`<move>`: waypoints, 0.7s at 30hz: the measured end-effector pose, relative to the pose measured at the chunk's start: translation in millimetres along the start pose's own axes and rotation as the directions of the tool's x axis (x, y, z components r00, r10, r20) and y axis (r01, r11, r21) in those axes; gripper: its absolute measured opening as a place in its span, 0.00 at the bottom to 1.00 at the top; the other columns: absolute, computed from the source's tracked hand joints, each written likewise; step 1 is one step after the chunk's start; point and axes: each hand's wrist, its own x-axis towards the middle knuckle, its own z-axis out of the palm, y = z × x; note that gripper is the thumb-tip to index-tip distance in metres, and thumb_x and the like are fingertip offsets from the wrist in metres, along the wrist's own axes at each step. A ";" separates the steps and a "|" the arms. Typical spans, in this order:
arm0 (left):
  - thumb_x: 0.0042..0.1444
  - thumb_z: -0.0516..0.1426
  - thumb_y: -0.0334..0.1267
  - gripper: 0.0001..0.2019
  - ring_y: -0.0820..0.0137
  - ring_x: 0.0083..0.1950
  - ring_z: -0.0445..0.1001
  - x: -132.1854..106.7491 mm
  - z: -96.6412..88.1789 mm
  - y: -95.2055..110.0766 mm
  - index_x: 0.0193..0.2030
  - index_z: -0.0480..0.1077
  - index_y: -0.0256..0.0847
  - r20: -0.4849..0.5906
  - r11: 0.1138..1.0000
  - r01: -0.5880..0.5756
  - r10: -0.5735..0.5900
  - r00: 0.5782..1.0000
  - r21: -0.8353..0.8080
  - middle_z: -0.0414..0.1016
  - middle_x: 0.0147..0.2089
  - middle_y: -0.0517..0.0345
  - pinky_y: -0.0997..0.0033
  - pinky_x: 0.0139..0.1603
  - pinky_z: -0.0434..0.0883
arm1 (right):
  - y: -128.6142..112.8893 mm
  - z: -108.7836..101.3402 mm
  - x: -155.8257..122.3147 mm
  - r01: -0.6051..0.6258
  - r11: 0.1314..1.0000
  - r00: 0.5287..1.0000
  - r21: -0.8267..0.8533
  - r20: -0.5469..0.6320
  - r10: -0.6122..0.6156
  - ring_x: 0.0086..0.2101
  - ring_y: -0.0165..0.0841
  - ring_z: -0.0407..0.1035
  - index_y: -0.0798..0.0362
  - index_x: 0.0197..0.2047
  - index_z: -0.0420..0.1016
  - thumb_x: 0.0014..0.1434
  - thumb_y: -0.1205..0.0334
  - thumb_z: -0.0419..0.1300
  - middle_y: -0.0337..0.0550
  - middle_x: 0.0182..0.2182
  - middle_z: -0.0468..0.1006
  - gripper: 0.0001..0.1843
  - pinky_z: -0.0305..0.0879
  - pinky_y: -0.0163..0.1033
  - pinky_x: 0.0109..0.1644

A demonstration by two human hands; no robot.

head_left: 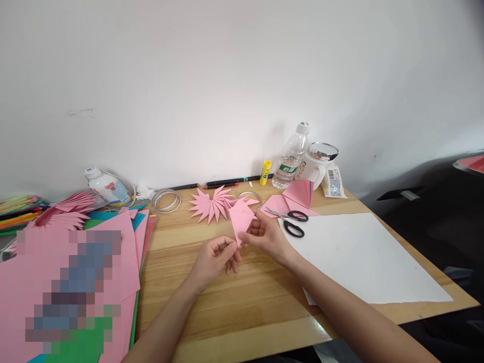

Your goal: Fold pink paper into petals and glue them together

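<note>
A folded pink paper (242, 217), kite-shaped with a point facing down, is held up over the wooden table. My right hand (263, 233) grips its right side, thumb in front and fingers behind. At the lower tip, my left hand (221, 254) is closed with thumb and forefinger pinching the point. Just behind lies a pink folded-paper fan of pointed pieces (212, 205). Black-handled scissors (294, 229) rest beyond my right hand, near folded pink paper pieces (278, 204).
A large white sheet (363, 257) covers the table's right side. Pink and coloured paper (126, 252) is stacked at left. Along the wall stand a glue stick (265, 173), a water bottle (290, 159) and a mug (316, 166). Tape rolls (166, 201) and pens (230, 181) lie nearby.
</note>
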 end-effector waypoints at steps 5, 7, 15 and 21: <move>0.50 0.56 0.50 0.16 0.77 0.18 0.67 0.0 -0.3 -0.4 0.26 0.66 0.36 0.000 1.000 0.012 -0.012 1.000 0.000 0.70 0.22 0.59 0.78 0.17 0.62 | -0.8 0.8 -1.2 0.015 1.000 1.000 -0.015 -0.012 -0.015 0.25 0.29 0.69 0.52 0.46 0.62 0.42 0.62 0.68 0.36 0.26 0.72 0.28 0.69 0.37 0.32; 0.50 0.56 0.50 0.17 0.78 0.17 0.66 0.2 -0.1 -1.1 0.25 0.65 0.36 -0.023 1.000 0.017 -0.017 1.000 0.010 0.69 0.20 0.60 0.78 0.17 0.62 | -1.0 1.2 -1.6 0.027 0.999 0.999 -0.036 -0.022 -0.027 0.24 0.29 0.69 0.52 0.47 0.61 0.43 0.61 0.67 0.34 0.24 0.71 0.29 0.69 0.38 0.32; 0.49 0.56 0.50 0.16 0.78 0.16 0.65 -0.2 0.9 -0.1 0.25 0.65 0.36 -0.032 1.000 0.023 -0.023 0.999 -0.001 0.69 0.19 0.61 0.79 0.17 0.61 | 3.5 4.3 -2.3 0.052 0.996 0.996 -0.074 -0.071 -0.057 0.26 0.30 0.68 0.52 0.50 0.57 0.43 0.59 0.67 0.33 0.24 0.69 0.34 0.68 0.38 0.32; 0.49 0.57 0.49 0.16 0.79 0.15 0.64 -0.4 1.8 -0.5 0.24 0.64 0.37 -0.063 0.999 0.024 -0.022 0.998 0.025 0.67 0.18 0.63 0.79 0.16 0.60 | 1.8 6.9 -6.9 0.121 0.983 0.990 -0.139 -0.058 -0.131 0.25 0.28 0.67 0.48 0.58 0.51 0.47 0.64 0.64 0.32 0.25 0.66 0.38 0.66 0.37 0.32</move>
